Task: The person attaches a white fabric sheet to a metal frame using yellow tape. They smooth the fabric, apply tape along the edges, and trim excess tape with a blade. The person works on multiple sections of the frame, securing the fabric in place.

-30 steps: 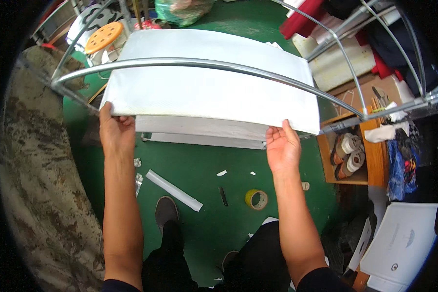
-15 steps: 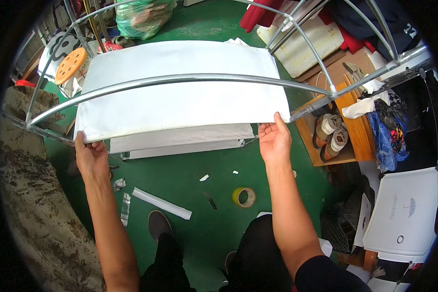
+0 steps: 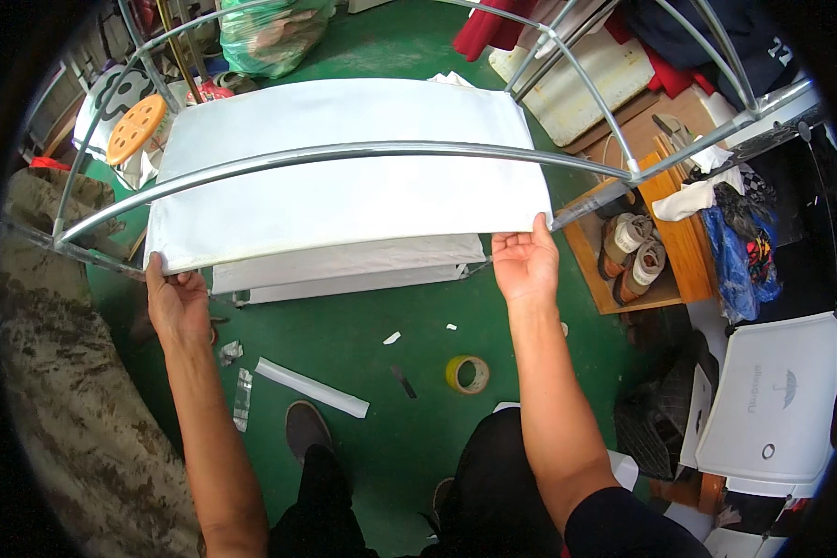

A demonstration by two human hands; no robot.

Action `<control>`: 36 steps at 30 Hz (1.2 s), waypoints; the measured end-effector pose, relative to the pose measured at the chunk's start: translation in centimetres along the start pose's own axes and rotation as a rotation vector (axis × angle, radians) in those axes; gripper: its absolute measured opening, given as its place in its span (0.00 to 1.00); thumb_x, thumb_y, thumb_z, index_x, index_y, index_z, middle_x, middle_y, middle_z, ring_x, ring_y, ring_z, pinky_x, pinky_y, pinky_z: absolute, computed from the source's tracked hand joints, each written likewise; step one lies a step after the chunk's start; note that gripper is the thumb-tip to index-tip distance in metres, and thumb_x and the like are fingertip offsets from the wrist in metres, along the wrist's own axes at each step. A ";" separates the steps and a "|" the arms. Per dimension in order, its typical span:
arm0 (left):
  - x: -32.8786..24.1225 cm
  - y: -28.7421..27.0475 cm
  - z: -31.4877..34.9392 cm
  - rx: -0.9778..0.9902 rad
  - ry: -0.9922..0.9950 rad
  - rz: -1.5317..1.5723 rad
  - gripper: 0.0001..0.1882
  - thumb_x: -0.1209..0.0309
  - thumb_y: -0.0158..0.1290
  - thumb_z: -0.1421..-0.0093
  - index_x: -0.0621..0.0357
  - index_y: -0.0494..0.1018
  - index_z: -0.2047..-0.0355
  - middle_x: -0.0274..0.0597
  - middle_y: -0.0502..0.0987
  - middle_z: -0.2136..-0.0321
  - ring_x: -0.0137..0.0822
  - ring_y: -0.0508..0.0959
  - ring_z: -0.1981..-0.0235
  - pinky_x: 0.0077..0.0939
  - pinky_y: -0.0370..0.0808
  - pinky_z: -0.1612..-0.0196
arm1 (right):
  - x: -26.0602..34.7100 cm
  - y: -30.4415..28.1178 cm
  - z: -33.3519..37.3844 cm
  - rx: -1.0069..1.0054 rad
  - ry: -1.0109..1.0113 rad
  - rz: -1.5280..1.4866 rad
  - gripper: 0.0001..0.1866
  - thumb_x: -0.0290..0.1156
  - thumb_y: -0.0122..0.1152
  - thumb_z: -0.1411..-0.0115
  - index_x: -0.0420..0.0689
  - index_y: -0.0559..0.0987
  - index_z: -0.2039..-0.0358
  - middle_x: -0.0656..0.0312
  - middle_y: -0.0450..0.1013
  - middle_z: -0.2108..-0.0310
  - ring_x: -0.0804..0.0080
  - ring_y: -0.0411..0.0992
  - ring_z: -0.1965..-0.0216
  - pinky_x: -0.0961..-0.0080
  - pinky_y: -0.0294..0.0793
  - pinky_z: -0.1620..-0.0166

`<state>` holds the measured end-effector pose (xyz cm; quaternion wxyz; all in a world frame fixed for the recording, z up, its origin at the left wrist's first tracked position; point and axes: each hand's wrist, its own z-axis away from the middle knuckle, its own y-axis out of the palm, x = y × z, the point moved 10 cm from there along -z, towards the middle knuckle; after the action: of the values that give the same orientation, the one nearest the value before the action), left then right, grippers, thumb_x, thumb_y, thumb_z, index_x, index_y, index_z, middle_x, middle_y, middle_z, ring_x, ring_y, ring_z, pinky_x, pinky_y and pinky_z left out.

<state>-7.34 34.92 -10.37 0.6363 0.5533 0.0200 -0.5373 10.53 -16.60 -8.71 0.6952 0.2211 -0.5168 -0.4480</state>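
Note:
A wide white sheet [image 3: 344, 200] lies stretched over a shelf level of a metal tube rack, below a curved tube [image 3: 391, 149] that crosses in front of it. My left hand [image 3: 179, 302] pinches the sheet's near left corner, thumb on top and fingers curled beneath. At the near right corner my right hand [image 3: 527, 260] grips the same edge, its thumb also on top. Lower down, a second white shelf surface [image 3: 344, 265] shows under the near edge. What lies beneath the sheet at the fingertips is hidden.
On the green floor lie a yellow tape roll [image 3: 467, 374], a white strip [image 3: 312, 386], a dark blade-like piece [image 3: 403, 381] and scraps. Right stands a wooden cabinet [image 3: 670, 232] with shoes [image 3: 634, 246]. An orange stool [image 3: 137, 128] is far left; camouflage cloth [image 3: 74, 391] hangs nearer.
The view has shifted slightly. Both hands keep their hold on the sheet's near corners, and the near edge looks a little smoother.

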 end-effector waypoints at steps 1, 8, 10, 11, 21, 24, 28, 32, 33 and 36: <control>0.0 0.1 0.2 -0.008 -0.001 0.002 0.10 0.65 0.54 0.33 0.57 0.70 0.63 0.33 0.70 0.76 0.26 0.67 0.80 0.20 0.63 0.77 | -0.1 -0.1 -0.2 -0.004 0.010 -0.005 0.11 0.36 0.57 0.31 0.41 0.76 0.58 0.61 0.76 0.62 0.71 0.73 0.61 0.73 0.74 0.60; 0.0 0.5 0.3 0.032 -0.018 0.000 0.09 0.64 0.55 0.34 0.56 0.70 0.63 0.32 0.70 0.77 0.26 0.66 0.79 0.21 0.63 0.76 | -0.1 -0.5 0.2 -0.062 0.021 0.033 0.11 0.37 0.58 0.33 0.41 0.76 0.60 0.62 0.76 0.64 0.72 0.72 0.64 0.74 0.74 0.61; -0.1 0.2 0.1 0.011 -0.006 0.016 0.09 0.64 0.55 0.34 0.56 0.71 0.62 0.32 0.70 0.76 0.26 0.67 0.79 0.21 0.63 0.75 | -0.1 -0.2 0.6 -0.066 0.030 0.009 0.12 0.37 0.59 0.33 0.41 0.76 0.60 0.63 0.76 0.64 0.73 0.72 0.64 0.74 0.74 0.62; -0.2 0.0 0.1 0.000 0.000 0.024 0.09 0.65 0.56 0.34 0.56 0.71 0.62 0.32 0.71 0.76 0.25 0.67 0.79 0.21 0.63 0.75 | -0.2 -0.2 0.7 -0.062 0.032 0.009 0.12 0.37 0.59 0.33 0.41 0.77 0.60 0.64 0.76 0.64 0.73 0.72 0.64 0.75 0.74 0.62; 1.8 1.3 1.6 0.088 -0.004 -0.114 0.10 0.63 0.57 0.34 0.55 0.74 0.60 0.28 0.74 0.74 0.23 0.72 0.75 0.16 0.65 0.76 | 0.1 -1.2 0.8 -0.108 -0.004 0.074 0.13 0.40 0.63 0.35 0.44 0.77 0.59 0.66 0.76 0.63 0.76 0.71 0.63 0.77 0.74 0.63; 3.6 2.9 4.0 0.082 -0.021 -0.169 0.09 0.64 0.57 0.35 0.55 0.72 0.61 0.30 0.75 0.74 0.23 0.73 0.76 0.17 0.66 0.76 | 0.0 -1.0 1.3 -0.109 0.005 0.098 0.15 0.41 0.65 0.37 0.44 0.76 0.58 0.66 0.75 0.63 0.76 0.71 0.63 0.77 0.73 0.62; 5.7 4.1 6.0 0.086 -0.064 -0.288 0.09 0.64 0.58 0.35 0.53 0.70 0.63 0.31 0.75 0.74 0.25 0.75 0.76 0.18 0.68 0.76 | -1.1 -0.6 2.6 -0.141 0.046 0.195 0.17 0.45 0.67 0.38 0.46 0.76 0.58 0.66 0.73 0.66 0.76 0.70 0.64 0.77 0.73 0.63; 8.3 5.5 7.9 0.143 -0.111 -0.329 0.10 0.65 0.59 0.36 0.53 0.70 0.62 0.32 0.75 0.74 0.26 0.76 0.76 0.18 0.69 0.75 | -3.9 0.3 4.1 -0.069 0.146 0.333 0.17 0.44 0.70 0.41 0.47 0.76 0.60 0.65 0.72 0.69 0.73 0.71 0.68 0.75 0.73 0.64; 8.7 5.7 8.3 0.150 -0.128 -0.334 0.10 0.66 0.59 0.36 0.54 0.70 0.62 0.32 0.75 0.74 0.26 0.76 0.76 0.18 0.69 0.74 | -5.4 1.0 4.9 -0.037 0.180 0.346 0.15 0.40 0.71 0.41 0.46 0.76 0.61 0.65 0.72 0.70 0.73 0.71 0.69 0.76 0.73 0.66; 9.3 6.7 9.1 0.162 -0.158 -0.322 0.09 0.67 0.60 0.37 0.55 0.71 0.65 0.32 0.75 0.76 0.26 0.77 0.76 0.18 0.69 0.75 | -6.9 1.8 5.8 0.008 0.206 0.406 0.10 0.32 0.70 0.42 0.46 0.77 0.64 0.64 0.72 0.72 0.72 0.72 0.71 0.76 0.72 0.66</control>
<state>-3.86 20.91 -8.08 0.4951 0.5485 0.0151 -0.6736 5.48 -8.91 -8.83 0.8192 0.1600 -0.4790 -0.2718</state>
